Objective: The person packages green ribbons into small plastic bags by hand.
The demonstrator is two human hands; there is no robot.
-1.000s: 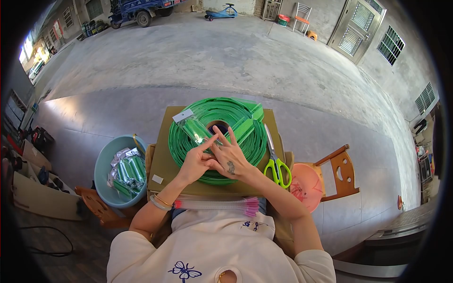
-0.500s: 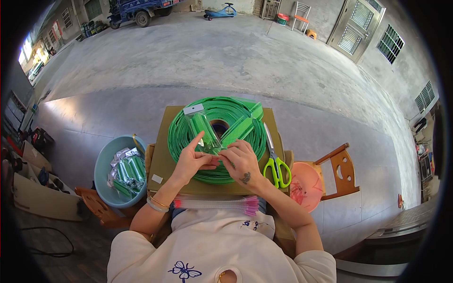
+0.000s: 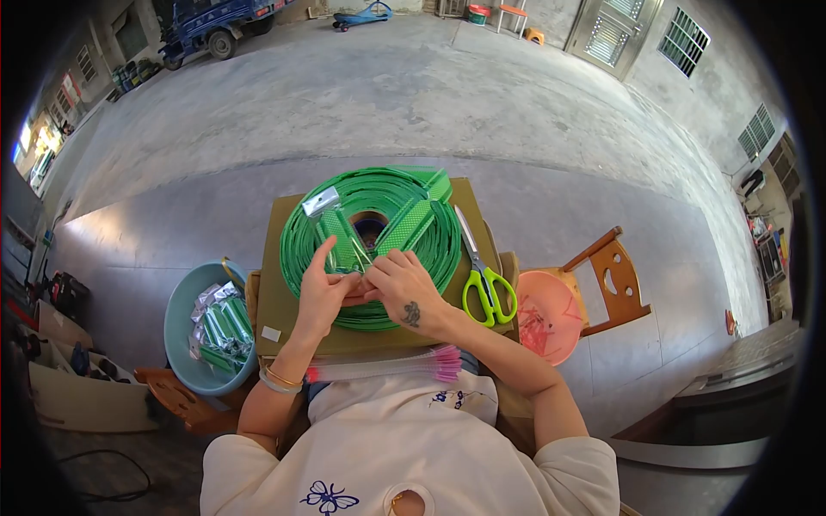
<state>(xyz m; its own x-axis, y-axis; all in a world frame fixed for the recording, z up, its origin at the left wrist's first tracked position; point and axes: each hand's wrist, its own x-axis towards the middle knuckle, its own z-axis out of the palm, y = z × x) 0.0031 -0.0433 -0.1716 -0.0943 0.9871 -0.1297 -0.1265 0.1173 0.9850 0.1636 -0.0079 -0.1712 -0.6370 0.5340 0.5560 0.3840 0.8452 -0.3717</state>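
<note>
Right hand (image 3: pixel 403 291) has curled shut on packet (image 3: pixel 342 236)

packet (image 3: pixel 338 234) base hidden by fingers (image 3: pixel 385 263), truck (image 3: pixel 205 21) cropped

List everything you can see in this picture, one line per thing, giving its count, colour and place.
strap coil: one, green, centre of the cardboard top
clear packet: one, green strips inside, white header, over the strap coil
scissors: one pair, yellow-green handles, right of the strap coil
cardboard top: one, brown, under the strap coil and scissors
tube bundle: one, clear with pink ends, at the near edge
blue basin: one, on the left
filled packets: several, green and silvery, in the blue basin
pink basin: one, on the right
wooden chair: one, brown, under the pink basin
left hand: holding the clear packet's lower end
right hand: pinching the clear packet's lower end
</note>
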